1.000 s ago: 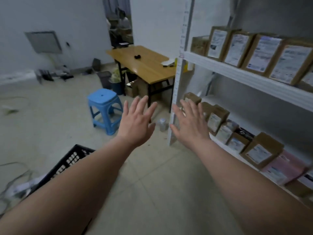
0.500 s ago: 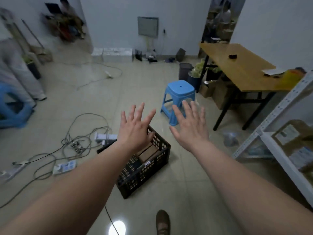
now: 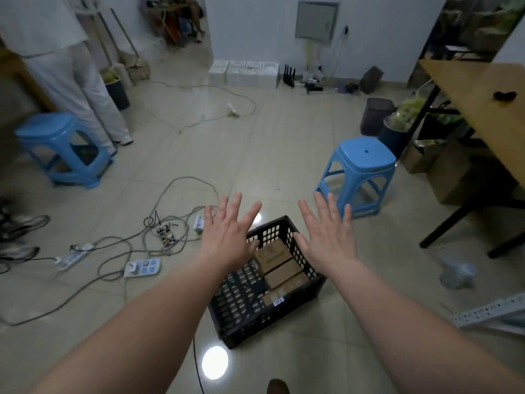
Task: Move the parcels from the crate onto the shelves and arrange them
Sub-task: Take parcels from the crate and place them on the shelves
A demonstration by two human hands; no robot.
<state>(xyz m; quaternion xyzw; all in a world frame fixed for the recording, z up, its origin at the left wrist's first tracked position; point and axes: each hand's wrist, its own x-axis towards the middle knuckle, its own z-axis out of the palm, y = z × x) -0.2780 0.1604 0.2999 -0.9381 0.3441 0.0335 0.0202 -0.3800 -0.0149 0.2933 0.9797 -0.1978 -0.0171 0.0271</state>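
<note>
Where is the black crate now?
Head view: the black crate stands on the floor at lower centre, beneath the left hand and right hand, blue stool beyond on the right, power strip on its left.

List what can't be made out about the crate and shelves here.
Head view only:
- Crate back-left corner: hidden by left hand.
- Parcels: count unclear, crate's near wall covers some.
- White label: too small to read.
- Shelves: cut off by right edge.

Pale, glossy tiled floor point(image 3: 255, 155). Near centre on it, black crate point(image 3: 244, 308). Blue stool point(image 3: 363, 166) beyond to the right, second blue stool point(image 3: 56, 143) far left. Tangled cables point(image 3: 181, 194) and power strips point(image 3: 143, 267) left of crate. White boxes point(image 3: 244, 72) by far wall.
</note>
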